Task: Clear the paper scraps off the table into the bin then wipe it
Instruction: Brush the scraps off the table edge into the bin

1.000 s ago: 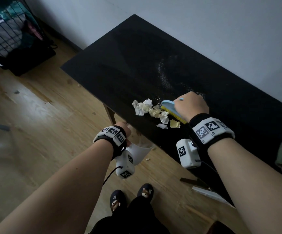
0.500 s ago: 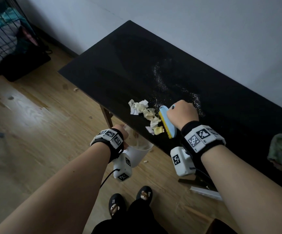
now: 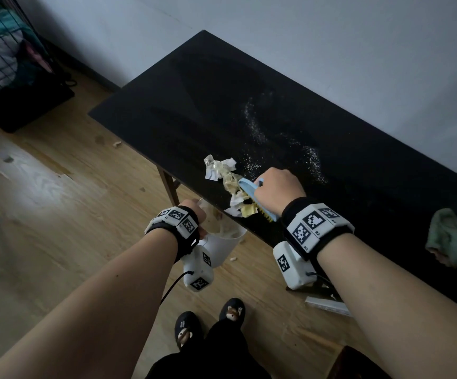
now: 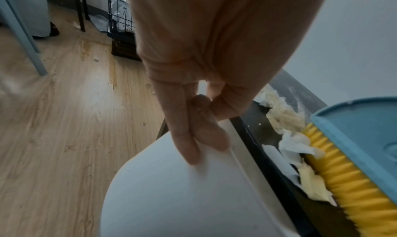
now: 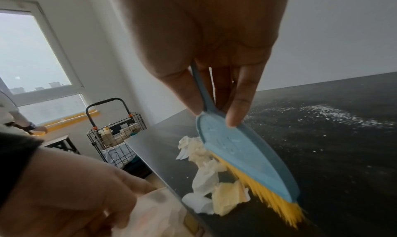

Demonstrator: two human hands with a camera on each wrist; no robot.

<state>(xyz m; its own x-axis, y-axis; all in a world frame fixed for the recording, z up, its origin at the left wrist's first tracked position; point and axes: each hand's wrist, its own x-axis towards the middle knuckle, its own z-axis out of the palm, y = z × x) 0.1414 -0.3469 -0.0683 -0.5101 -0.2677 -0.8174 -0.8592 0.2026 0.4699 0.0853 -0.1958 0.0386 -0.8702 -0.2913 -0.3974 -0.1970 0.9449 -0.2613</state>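
My right hand (image 3: 279, 187) grips the handle of a blue brush with yellow bristles (image 3: 254, 199) (image 5: 247, 157) on the black table (image 3: 331, 187). Its bristles press against a pile of white and yellowish paper scraps (image 3: 228, 184) (image 5: 208, 177) at the table's near edge. My left hand (image 3: 194, 214) holds the rim of a small white bin (image 3: 222, 244) (image 4: 171, 198) just below that edge, fingers (image 4: 189, 138) on its outer wall. Some paper lies inside the bin. A few scraps (image 4: 296, 149) hang at the table's lip above it.
White dust (image 3: 312, 160) streaks the tabletop beyond the brush. A green cloth (image 3: 449, 236) lies at the right on the table. A wire basket cart (image 3: 6, 64) stands far left on the wooden floor. My feet (image 3: 208, 321) are below the bin. Small crumbs dot the floor.
The brush has swept the scraps toward me, from mid-table to the near edge over the bin. My left hand with the bin has stayed under the edge.
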